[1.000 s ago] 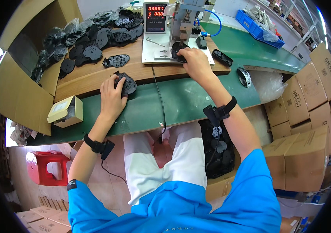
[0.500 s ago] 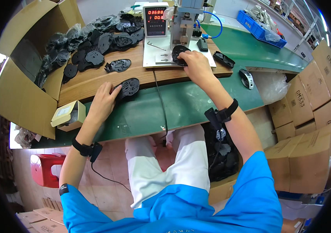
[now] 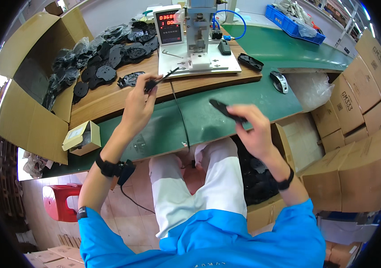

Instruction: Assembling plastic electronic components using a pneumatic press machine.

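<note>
Black part [image 3: 221,108], blurred, is pinched in the right hand [image 3: 254,129]; the left hand [image 3: 138,105] grips a dark piece [image 3: 153,84], partly hidden.

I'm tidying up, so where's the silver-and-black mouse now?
In the head view, the mouse lies right of centre on the green tabletop, just left of the plastic bag.

On the flat green counter [image 3: 163,125], a rectangular brown wooden board [image 3: 98,103] carries an upright grey metal press [image 3: 198,33], with curved black plastic shells [image 3: 105,73] left of it. A rectangular blue plastic basket [image 3: 284,23] sits behind, rightward; boxy brown cardboard cartons [image 3: 352,109] stand right.
</note>
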A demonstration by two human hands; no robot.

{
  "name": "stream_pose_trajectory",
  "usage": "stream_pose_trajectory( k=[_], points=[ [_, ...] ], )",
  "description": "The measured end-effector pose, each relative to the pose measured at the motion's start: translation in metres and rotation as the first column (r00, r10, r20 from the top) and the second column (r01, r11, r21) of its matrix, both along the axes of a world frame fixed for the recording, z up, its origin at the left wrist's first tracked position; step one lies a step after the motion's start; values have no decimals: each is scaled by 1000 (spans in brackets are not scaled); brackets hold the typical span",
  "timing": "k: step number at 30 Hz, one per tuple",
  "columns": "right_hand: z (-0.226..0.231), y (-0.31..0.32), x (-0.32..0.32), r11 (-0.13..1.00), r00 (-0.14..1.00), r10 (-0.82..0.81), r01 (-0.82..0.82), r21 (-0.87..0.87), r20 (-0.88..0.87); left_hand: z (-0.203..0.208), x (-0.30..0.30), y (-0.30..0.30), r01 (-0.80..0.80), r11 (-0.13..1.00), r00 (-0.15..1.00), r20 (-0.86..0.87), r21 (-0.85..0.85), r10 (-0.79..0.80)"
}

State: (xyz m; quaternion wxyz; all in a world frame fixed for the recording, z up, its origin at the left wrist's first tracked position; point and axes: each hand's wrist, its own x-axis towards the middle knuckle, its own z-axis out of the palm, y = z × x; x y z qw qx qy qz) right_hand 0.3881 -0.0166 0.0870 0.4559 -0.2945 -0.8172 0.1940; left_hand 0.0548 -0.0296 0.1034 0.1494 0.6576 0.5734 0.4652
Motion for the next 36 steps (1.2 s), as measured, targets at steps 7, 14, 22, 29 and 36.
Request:
stream_pose_trajectory(
  k=[7,14,22,29,36],
  points=[
    [-64,-100,110,934,971,-223,238,-266,83,-7,51,70,167,920,889,-458,355,15],
    [-134,-129,177,746,875,-430,483,-458,222,-32,71,117,158,877,686,-690,454,233],
    [-215,-113,201,551,806,-558,537,-639,197,-38,76,133,143,897,756,-631,419,174],
    [-229,-102,185,553,831,-497,526,-647,251,-45,81,137,118,908,764,-621,401,175],
    [-235,-97,193,489,815,-501,545,-681,292,-43,78,135,127,950,767,-636,286,89]
  ],
)
